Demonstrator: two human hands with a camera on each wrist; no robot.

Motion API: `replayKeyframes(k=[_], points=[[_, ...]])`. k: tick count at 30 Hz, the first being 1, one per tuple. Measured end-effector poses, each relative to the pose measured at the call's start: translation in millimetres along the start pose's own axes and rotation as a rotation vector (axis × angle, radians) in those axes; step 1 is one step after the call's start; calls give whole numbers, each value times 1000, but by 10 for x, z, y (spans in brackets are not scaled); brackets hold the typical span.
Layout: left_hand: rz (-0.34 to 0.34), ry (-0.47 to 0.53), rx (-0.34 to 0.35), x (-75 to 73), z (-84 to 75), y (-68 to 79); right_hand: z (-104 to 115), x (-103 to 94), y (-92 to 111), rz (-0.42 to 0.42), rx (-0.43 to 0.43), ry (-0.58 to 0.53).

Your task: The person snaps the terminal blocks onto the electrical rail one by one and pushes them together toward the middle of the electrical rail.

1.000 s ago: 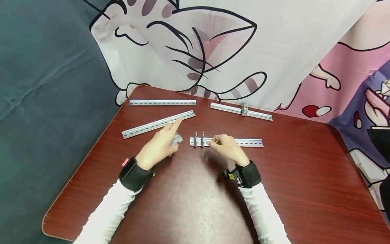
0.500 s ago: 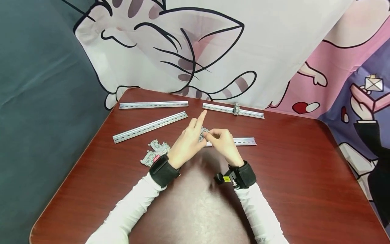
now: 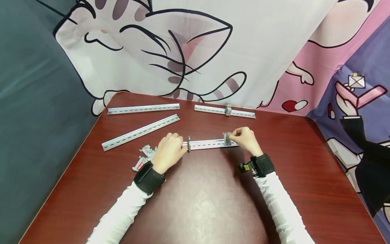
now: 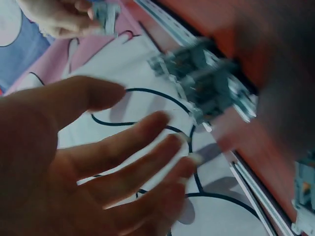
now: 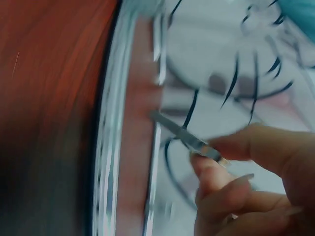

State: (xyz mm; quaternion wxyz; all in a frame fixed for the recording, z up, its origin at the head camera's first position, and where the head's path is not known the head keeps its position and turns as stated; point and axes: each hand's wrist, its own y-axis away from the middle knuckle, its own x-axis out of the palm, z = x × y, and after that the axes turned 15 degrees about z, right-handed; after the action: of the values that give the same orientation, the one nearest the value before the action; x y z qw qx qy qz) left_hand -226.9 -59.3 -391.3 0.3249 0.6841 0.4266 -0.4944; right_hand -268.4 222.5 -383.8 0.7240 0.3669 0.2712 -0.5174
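My right hand (image 3: 245,139) pinches a thin grey terminal block (image 3: 226,138) between thumb and fingertips, over the right end of the nearest slotted DIN rail (image 3: 207,144). The right wrist view shows this block (image 5: 184,135) edge-on, tilted toward the rail. At the rail's left end is my left hand (image 3: 169,150). Its fingers (image 4: 147,128) are spread and loosely bent, holding nothing, a short way from two terminal blocks (image 4: 197,78) standing on the rail in the left wrist view. In the head view one of them (image 3: 188,144) shows beside the fingertips.
Several loose terminal blocks (image 3: 147,153) lie left of my left hand, partly hidden by it. Two bare rails (image 3: 141,132) (image 3: 143,108) lie at the back left of the brown table (image 3: 201,203). Another rail (image 3: 210,109), bearing a block cluster (image 3: 228,109), lies near the cat-print curtain (image 3: 259,51).
The left hand came from the loose blocks to meet the right hand over the rail, then drew back left. The right hand has moved right with a terminal block. The head view has shifted.
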Motion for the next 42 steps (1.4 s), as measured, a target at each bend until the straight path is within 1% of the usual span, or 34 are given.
replayKeyframes(k=[2, 5, 10, 12, 16, 18, 20, 25, 29, 31, 36, 42], points=[[63, -47, -6, 31, 32, 8, -105, -76, -30, 22, 26, 69], [148, -86, 2, 70, 47, 6, -194, -155, -72, 53, 62, 148], [276, -96, -15, 111, 44, 8, -249, -183, -137, 91, 99, 224], [329, -87, -27, 107, 42, 0, -254, -190, -153, 87, 106, 249], [446, -55, -51, 100, 50, 6, -249, -155, -171, 61, 115, 264], [488, -38, -57, 91, 52, -1, -242, -141, -176, 45, 116, 267], [515, -32, -63, 88, 56, -10, -239, -121, -178, 28, 116, 269], [550, -6, -76, 107, 60, -17, -220, -20, -160, -17, 121, 310], [559, 0, -81, 127, 63, -30, -209, 79, -154, -43, 103, 390], [556, 2, -81, 134, 64, -41, -212, 116, -159, -42, 101, 437], [545, 16, -74, 153, 57, -46, -259, 176, -184, -1, 92, 520], [538, 26, -73, 168, 51, -33, -326, 206, -238, -7, 59, 528]])
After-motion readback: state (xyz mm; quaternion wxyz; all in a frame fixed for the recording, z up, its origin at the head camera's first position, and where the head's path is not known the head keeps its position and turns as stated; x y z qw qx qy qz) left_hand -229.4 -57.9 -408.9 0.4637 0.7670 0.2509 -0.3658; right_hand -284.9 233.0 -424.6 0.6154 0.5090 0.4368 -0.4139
